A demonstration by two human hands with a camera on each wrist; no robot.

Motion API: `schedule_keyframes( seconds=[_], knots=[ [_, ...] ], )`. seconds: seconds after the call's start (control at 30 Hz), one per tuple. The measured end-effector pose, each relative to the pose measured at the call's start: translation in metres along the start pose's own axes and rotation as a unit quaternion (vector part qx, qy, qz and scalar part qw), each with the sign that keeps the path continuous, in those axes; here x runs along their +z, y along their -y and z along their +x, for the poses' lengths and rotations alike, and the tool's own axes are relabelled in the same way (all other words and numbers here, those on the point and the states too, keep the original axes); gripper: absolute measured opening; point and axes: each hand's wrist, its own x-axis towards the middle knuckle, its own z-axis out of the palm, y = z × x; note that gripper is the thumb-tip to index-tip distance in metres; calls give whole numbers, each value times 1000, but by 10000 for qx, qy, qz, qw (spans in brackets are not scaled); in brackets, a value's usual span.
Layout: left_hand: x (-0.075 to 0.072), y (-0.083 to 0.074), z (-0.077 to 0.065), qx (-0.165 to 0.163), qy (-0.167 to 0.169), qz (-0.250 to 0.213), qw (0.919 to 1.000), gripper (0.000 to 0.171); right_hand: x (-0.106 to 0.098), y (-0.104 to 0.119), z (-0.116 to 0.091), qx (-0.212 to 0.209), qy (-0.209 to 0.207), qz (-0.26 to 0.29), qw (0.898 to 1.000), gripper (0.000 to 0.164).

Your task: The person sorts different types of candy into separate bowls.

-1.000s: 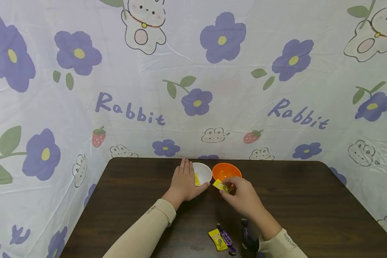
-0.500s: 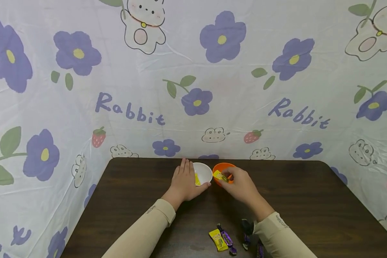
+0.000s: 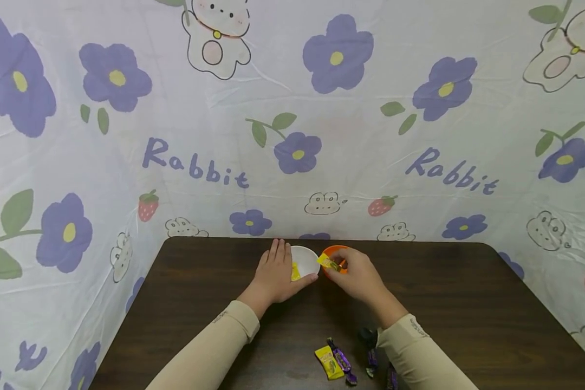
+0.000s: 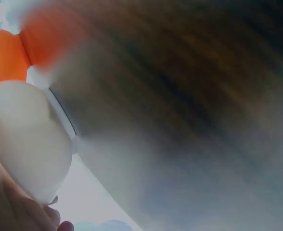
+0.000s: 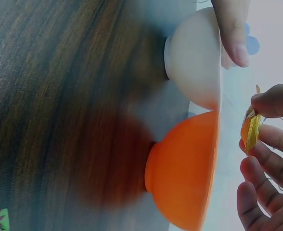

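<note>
A white bowl (image 3: 309, 261) stands at the table's far side with a yellow wrapped candy (image 3: 294, 271) inside. My left hand (image 3: 273, 274) lies against its left edge, fingers straight and thumb stretched along the near rim. Touching the white bowl on its right is an orange bowl (image 5: 182, 168), partly covered in the head view by my right hand (image 3: 362, 275). Between thumb and fingers, that hand pinches another yellow candy (image 5: 250, 131), held above the orange bowl's rim near the white bowl.
Toward the table's near side lie a yellow candy (image 3: 329, 362) and a purple-wrapped candy (image 3: 342, 359) side by side. More purple candies (image 3: 371, 362) lie close to the right sleeve (image 3: 409, 338). A rabbit-and-flower cloth (image 3: 341, 119) hangs right behind the table (image 3: 200, 281).
My right hand has moved away from me and to the left with the yellow candy, from the orange bowl's near side to over it. The left hand stays at the white bowl.
</note>
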Motion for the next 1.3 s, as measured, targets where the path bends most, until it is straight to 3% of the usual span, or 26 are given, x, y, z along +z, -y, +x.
schedule_keyframes(
  seconds=[0.2, 0.53, 0.77, 1.07, 1.3],
  knots=[
    [-11, 13, 0, 444, 68, -175, 9988, 113, 0, 1, 4, -83, 24, -15, 10000, 24],
    [-21, 36, -1, 971, 434, 553, 9928, 117, 7, 7, 11, -116, 118, -6, 9999, 27],
    [-19, 39, 7, 1119, 278, 662, 9911, 117, 8, 11, 13, -188, 133, -88, 9997, 24],
    [-18, 35, 14, 1527, 348, 1097, 9815, 105, 10, 13, 15, -293, 168, -210, 9992, 24],
    [-15, 31, 13, 1370, 403, 1039, 9843, 105, 12, 11, 16, -221, 260, -211, 9992, 26]
  ],
)
